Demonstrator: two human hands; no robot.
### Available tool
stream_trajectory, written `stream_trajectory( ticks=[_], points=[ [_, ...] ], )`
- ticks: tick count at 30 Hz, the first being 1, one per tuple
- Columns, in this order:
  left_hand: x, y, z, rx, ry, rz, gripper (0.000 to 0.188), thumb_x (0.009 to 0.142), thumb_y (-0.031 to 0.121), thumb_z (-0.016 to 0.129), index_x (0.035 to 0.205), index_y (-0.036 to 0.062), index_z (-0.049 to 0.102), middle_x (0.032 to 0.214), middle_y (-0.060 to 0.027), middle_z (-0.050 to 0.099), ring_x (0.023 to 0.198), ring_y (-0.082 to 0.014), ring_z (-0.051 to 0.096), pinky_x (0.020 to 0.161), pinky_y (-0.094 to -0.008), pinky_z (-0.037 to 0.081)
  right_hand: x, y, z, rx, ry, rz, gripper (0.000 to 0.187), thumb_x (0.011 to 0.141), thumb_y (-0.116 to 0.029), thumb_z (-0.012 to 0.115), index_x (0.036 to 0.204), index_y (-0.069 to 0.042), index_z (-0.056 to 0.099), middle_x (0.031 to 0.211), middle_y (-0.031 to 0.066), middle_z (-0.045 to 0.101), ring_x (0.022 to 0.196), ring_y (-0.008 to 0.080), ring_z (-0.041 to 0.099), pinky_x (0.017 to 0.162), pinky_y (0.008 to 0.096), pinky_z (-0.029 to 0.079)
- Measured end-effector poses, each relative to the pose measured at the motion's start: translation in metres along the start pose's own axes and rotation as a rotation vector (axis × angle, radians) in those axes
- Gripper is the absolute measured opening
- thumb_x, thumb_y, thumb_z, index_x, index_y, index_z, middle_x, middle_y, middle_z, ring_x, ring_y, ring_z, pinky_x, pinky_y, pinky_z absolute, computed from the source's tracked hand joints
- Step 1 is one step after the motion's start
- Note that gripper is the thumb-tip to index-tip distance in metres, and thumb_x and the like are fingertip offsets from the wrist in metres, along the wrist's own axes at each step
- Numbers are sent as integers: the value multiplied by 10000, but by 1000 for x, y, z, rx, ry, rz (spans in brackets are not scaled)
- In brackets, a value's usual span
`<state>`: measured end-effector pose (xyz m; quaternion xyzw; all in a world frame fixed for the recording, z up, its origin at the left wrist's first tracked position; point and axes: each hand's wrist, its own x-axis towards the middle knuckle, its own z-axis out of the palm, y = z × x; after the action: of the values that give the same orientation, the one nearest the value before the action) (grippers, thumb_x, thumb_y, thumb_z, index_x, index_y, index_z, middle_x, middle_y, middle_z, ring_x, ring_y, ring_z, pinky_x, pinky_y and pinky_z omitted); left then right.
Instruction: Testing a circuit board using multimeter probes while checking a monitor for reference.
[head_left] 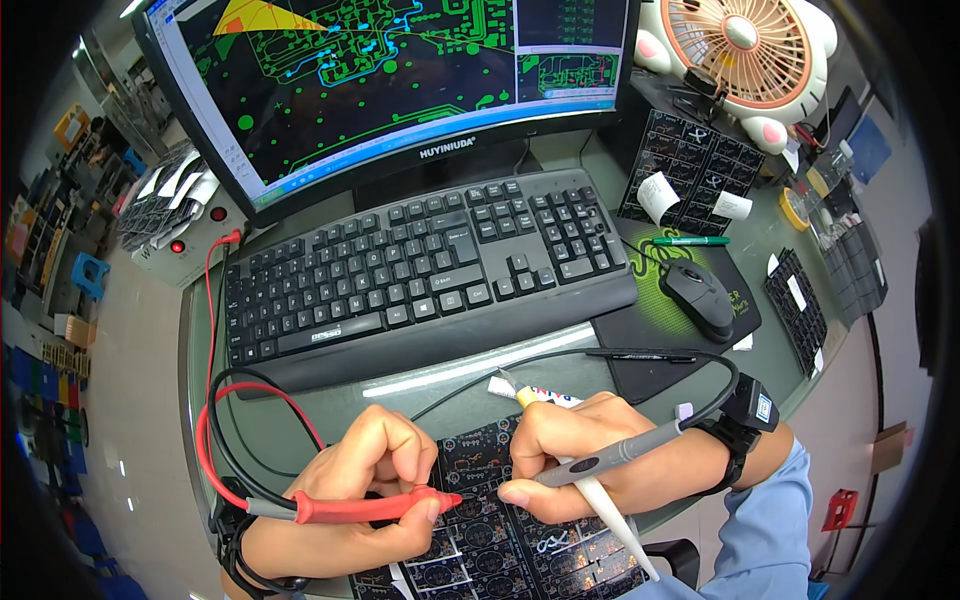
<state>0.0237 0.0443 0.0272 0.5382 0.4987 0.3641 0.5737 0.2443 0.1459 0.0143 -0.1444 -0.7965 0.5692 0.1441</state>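
Observation:
My left hand point(375, 470) is closed around a red test probe point(350, 509), its tapered end over the black printed circuit board panel point(478, 535) below. In my right hand point(590, 430), fingers curled, is a grey test probe point(612, 457) with a black cable; its tip is hidden by the fingers. The same hand also holds a slim white pen-like stick point(612, 518), angled down toward me. A yellow piece with a thin tip point(525, 395) shows above the knuckles; I cannot tell whether it belongs to the stick. The panel carries white markings and solder spots.
Beyond my hands lies a black keyboard point(400, 275), with a monitor point(380, 110) showing a circuit layout behind it. A mouse point(697, 298) rests on its pad at right. Red and black leads loop at left. A fan point(740, 45) and more board panels point(795, 310) stand at right.

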Motion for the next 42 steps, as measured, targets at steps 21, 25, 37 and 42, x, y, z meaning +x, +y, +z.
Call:
stream_trajectory(
  ticks=[21, 25, 37, 42],
  points=[
    [-3, -10, -4, 41, -61, 22, 322, 816, -31, 609, 942, 69, 330, 947, -75, 452, 821, -83, 441, 735, -238, 418, -1, -2, 3, -29, -59, 58, 332, 966, -357, 513, 874, -58, 400, 733, 60, 399, 679, 194, 418, 656, 332, 374],
    [-4, -4, 3, 68, -46, 50, 257, 845, -56, 538, 905, 87, 332, 861, -7, 373, 773, -74, 386, 794, -257, 457, -3, -1, 6, -82, -44, 43, 333, 966, -353, 515, 872, -59, 391, 746, 65, 388, 657, 201, 393, 638, 335, 366],
    [-1, -7, 2, 106, -52, 83, 259, 838, -66, 534, 918, 77, 333, 865, -15, 353, 791, -80, 364, 773, -249, 438, -2, 1, 7, -82, 20, -36, 305, 949, -301, 560, 874, -46, 410, 728, 72, 399, 615, 210, 393, 562, 345, 365],
    [-8, 0, 7, 287, -21, 123, 265, 832, -58, 550, 926, 69, 338, 859, -29, 344, 793, -77, 347, 728, -226, 410, -6, -2, 12, -131, 52, -77, 281, 929, -269, 591, 869, -43, 435, 718, 93, 433, 617, 248, 434, 567, 363, 395]
  ],
)
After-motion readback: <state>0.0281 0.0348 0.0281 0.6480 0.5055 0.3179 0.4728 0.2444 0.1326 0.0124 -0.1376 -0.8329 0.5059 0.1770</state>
